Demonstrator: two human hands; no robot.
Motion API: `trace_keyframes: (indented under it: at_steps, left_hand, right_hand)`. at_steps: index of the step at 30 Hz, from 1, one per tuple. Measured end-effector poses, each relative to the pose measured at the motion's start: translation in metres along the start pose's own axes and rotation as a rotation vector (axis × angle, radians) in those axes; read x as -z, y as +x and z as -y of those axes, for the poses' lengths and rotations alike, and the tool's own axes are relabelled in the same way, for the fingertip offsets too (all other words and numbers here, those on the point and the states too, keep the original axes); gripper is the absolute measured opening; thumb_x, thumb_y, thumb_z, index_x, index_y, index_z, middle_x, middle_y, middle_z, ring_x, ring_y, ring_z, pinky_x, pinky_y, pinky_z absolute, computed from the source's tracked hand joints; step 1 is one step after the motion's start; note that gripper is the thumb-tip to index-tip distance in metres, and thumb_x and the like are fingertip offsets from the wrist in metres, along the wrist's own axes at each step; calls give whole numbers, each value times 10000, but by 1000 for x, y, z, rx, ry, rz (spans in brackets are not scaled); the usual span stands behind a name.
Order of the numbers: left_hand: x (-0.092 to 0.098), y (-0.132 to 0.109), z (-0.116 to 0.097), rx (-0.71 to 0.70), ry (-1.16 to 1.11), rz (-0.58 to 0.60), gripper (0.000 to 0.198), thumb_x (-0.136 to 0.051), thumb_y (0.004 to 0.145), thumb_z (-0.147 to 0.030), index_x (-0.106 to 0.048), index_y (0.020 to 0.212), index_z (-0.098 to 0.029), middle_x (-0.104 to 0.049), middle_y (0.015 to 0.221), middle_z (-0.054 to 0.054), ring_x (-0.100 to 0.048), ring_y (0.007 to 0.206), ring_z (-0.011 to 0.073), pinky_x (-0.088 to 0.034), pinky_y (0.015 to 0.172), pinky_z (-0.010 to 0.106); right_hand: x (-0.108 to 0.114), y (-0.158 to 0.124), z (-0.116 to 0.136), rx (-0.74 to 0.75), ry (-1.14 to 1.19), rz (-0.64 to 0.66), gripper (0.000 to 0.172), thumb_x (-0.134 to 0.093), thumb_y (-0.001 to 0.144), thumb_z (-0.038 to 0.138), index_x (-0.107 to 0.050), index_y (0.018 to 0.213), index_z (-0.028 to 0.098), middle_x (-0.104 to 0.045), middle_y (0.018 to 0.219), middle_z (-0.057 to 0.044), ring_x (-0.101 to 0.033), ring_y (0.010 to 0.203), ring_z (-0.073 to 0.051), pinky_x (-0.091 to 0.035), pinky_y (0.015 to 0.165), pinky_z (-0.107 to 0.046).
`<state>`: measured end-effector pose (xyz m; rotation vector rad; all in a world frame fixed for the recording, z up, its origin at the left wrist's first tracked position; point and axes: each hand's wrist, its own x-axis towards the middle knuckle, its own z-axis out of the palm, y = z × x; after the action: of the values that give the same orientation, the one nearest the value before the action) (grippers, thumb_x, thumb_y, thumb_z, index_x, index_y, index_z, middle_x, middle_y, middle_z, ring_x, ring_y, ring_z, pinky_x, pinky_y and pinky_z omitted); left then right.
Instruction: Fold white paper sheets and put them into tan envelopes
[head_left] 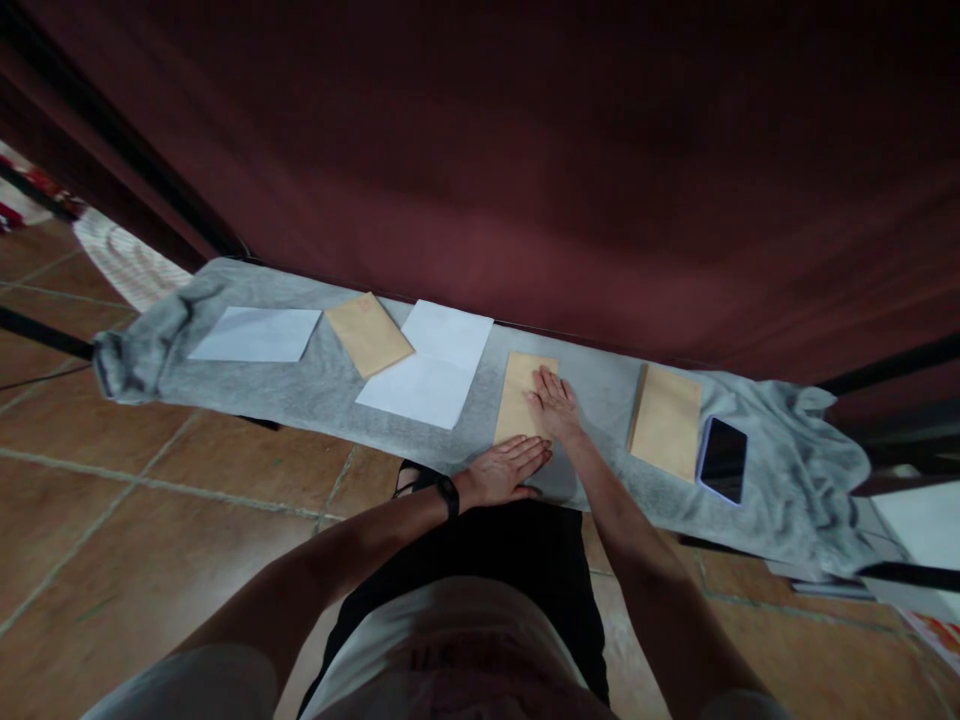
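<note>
Touching 1 env [516, 398] — L hand [508, 468], R hand [556, 405] — 2 shts [442, 375] [259, 334], 1 phone [724, 460]

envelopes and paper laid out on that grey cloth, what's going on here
A person has both bare hands laid flat on a tan envelope: the right hand towards its far end, the left hand at its near end. It lies on the grey cloth. To the left, another envelope overlaps a creased white sheet, with more white paper beyond. To the right are further tan envelopes and a phone.
</note>
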<state>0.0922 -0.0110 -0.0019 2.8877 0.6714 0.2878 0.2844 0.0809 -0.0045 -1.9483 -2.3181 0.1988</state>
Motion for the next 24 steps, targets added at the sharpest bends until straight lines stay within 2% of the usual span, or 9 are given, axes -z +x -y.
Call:
trace_keyframes:
  at_steps: [3, 8, 16, 24]
  left_hand:
    - [1, 0, 1, 8, -21, -9, 721, -474, 999, -579, -345, 1551, -133, -343, 1635, 149, -284, 1531, 242, -204, 1259, 383]
    - [3, -1, 2, 19, -67, -14, 659, -446, 1017, -546, -372, 1541, -152, -373, 1624, 130, -320, 1516, 234, -229, 1253, 393]
    - [-2, -3, 4, 30, -86, -31, 601, -457, 1021, -505, -419, 1518, -169, -447, 1582, 123, -399, 1474, 234, -263, 1242, 397]
    - [-4, -5, 1, 22, -24, -103, 538, -499, 1007, -464, -518, 1433, -137, -569, 1468, 156, -500, 1390, 257, -357, 1186, 408]
  right_hand:
    - [-2, -2, -1, 19, 3, -5, 618, -213, 1066, 424, -244, 1611, 135, -191, 1686, -89, -213, 1556, -214, -132, 1271, -449]
    - [-4, -15, -7, 136, -4, 27, 624, -230, 1065, 437, -209, 1622, 157, -187, 1687, -73, -179, 1565, -207, -130, 1277, -455]
    - [-3, -37, -7, 243, -5, 57, 605, -207, 1072, 420, -187, 1627, 180, -197, 1685, -66, -171, 1565, -195, -149, 1285, -464]
    - [4, -61, -1, 298, -5, 90, 567, -201, 1081, 386, -242, 1615, 201, -199, 1689, -50, -187, 1562, -195, -186, 1278, -441]
